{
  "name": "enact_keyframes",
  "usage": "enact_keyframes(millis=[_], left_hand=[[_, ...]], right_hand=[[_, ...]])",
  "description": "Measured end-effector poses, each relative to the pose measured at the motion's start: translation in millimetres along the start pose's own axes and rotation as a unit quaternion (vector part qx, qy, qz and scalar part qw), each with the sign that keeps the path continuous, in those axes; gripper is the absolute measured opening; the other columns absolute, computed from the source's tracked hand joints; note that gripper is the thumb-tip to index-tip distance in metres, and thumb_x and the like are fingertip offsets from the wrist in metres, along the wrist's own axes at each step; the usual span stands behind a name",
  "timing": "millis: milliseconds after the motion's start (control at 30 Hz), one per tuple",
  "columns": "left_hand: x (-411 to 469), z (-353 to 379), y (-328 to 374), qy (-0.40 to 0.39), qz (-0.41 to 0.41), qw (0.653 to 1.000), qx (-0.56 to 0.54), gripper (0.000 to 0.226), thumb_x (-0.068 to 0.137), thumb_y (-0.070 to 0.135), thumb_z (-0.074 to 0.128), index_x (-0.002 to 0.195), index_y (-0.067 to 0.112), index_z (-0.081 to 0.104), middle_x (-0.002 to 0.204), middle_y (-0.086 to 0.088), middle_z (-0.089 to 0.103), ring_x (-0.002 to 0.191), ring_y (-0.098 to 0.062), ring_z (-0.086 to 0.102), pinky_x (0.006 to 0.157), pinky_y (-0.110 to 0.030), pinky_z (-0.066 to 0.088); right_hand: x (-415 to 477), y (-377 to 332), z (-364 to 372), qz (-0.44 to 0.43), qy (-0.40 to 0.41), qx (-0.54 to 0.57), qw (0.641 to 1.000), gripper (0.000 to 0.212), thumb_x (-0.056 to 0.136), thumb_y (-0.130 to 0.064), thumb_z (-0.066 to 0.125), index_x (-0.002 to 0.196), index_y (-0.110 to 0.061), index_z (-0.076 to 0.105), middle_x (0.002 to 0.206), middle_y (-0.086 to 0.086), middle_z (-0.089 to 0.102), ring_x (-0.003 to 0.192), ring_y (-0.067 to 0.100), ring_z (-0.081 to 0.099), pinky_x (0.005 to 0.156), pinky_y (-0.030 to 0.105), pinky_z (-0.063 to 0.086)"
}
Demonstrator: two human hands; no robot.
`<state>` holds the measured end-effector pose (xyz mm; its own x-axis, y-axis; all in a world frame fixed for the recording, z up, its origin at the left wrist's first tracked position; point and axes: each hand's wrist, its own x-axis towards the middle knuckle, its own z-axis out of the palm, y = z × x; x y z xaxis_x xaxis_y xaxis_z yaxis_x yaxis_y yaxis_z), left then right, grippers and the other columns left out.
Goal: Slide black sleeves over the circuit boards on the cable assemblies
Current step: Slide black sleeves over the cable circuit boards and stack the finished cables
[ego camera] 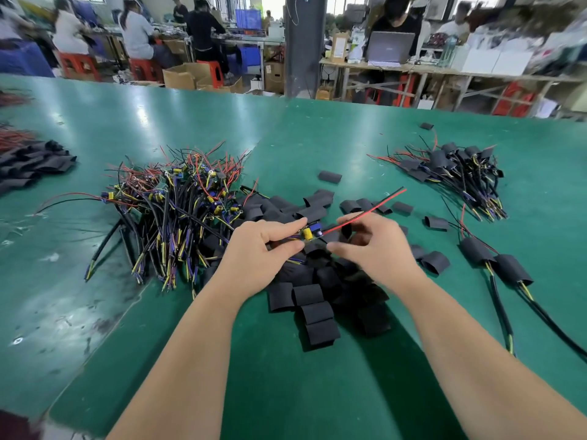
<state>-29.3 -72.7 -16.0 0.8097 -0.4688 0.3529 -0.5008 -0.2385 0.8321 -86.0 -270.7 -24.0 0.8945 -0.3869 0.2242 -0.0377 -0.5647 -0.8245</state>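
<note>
My left hand (260, 252) pinches a small circuit board (310, 233) with a yellow capacitor, held above the pile of loose black sleeves (320, 290). The board's red and black wires (371, 208) run up to the right. My right hand (374, 246) is just right of the board, fingers curled around a black sleeve (347, 231) that the red and black wires enter. A heap of unsleeved cable assemblies (178, 211) lies to the left.
Sleeved assemblies lie in a pile (457, 173) at the far right and two more (495, 265) at the near right. More black sleeves (28, 166) sit at the far left. The green table (286, 376) spreads around; several people work at benches behind.
</note>
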Motion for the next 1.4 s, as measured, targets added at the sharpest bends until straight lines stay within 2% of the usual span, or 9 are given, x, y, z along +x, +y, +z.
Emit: enact_keyframes(millis=[100,233,300,400,533,633,800,1067,1400], left_hand=[[0,-4,-1,-0.005,0.003,1.0,-0.011,0.041,0.084,0.01,0.071,0.109,0.041,0.066,0.095,0.019,0.07,0.095,-0.013,0.063,0.085,-0.014,0.045],[0,-8,0,-0.024,0.005,1.0,-0.012,0.043,0.084,0.009,0.071,0.105,0.046,0.065,0.098,0.013,0.071,0.095,-0.004,0.063,0.084,-0.007,0.042],[-1,-7,1,-0.039,0.001,0.999,-0.013,0.042,0.083,0.009,0.071,0.105,0.045,0.067,0.101,0.011,0.07,0.095,0.001,0.062,0.084,-0.006,0.041],[-1,-6,1,-0.053,-0.003,0.998,-0.014,0.044,0.083,0.008,0.072,0.103,0.047,0.067,0.099,0.012,0.07,0.093,0.007,0.061,0.083,-0.004,0.04],[-2,-5,3,-0.052,0.003,0.999,-0.013,0.046,0.082,0.006,0.072,0.102,0.047,0.067,0.095,0.013,0.07,0.09,0.008,0.061,0.08,-0.003,0.04],[-3,-4,4,-0.053,0.006,0.998,-0.023,0.046,0.082,0.004,0.071,0.101,0.045,0.068,0.085,0.017,0.068,0.081,0.009,0.059,0.077,-0.003,0.039],[-3,-4,4,-0.042,0.019,0.998,-0.039,0.045,0.081,-0.001,0.071,0.104,0.038,0.068,0.079,0.02,0.066,0.075,0.007,0.057,0.075,-0.005,0.039],[-4,-3,4,-0.052,0.024,0.998,-0.032,0.046,0.082,0.001,0.07,0.102,0.042,0.068,0.072,0.028,0.063,0.07,0.009,0.054,0.072,-0.003,0.037],[-7,5,14,-0.056,0.017,0.994,-0.097,0.037,0.082,0.0,0.07,0.105,0.029,0.069,0.083,0.028,0.069,0.082,0.014,0.06,0.075,-0.004,0.042]], right_hand=[[-10,4,-19,0.021,0.075,0.241,0.967,0.012,0.076,-0.012,0.079,0.085,-0.014,0.07,0.072,-0.004,0.067,0.058,0.006,0.054,0.06,0.018,0.046],[-18,10,-48,0.122,0.176,0.616,0.758,0.023,0.075,-0.028,0.07,0.086,-0.01,0.06,0.08,0.001,0.061,0.048,0.002,0.046,0.051,0.012,0.042],[-18,10,-55,0.131,0.208,0.697,0.674,0.022,0.077,-0.03,0.067,0.084,-0.012,0.057,0.07,-0.004,0.053,0.046,0.0,0.046,0.05,0.009,0.042],[-18,4,-54,0.117,0.207,0.736,0.634,0.02,0.078,-0.03,0.066,0.082,-0.013,0.056,0.06,-0.005,0.053,0.045,-0.001,0.048,0.051,0.009,0.043],[-16,-4,-50,0.093,0.162,0.726,0.662,0.036,0.069,-0.031,0.067,0.096,-0.012,0.054,0.083,0.001,0.052,0.046,0.0,0.048,0.049,0.009,0.043],[-18,-7,-49,0.102,0.19,0.702,0.679,0.028,0.074,-0.029,0.068,0.091,-0.01,0.059,0.075,0.0,0.06,0.047,0.001,0.048,0.051,0.01,0.043],[-22,-7,-57,0.134,0.252,0.73,0.621,0.018,0.088,-0.026,0.065,0.08,-0.011,0.058,0.054,-0.006,0.052,0.045,0.001,0.048,0.051,0.009,0.042],[-26,-17,-49,0.104,0.149,0.776,0.603,0.034,0.068,-0.028,0.067,0.096,-0.011,0.054,0.069,-0.002,0.055,0.046,0.0,0.049,0.048,0.009,0.043],[-44,-27,-13,0.046,-0.037,0.568,0.821,0.021,0.074,-0.011,0.061,0.095,-0.011,0.066,0.093,0.006,0.072,0.07,0.005,0.063,0.062,0.014,0.05]])
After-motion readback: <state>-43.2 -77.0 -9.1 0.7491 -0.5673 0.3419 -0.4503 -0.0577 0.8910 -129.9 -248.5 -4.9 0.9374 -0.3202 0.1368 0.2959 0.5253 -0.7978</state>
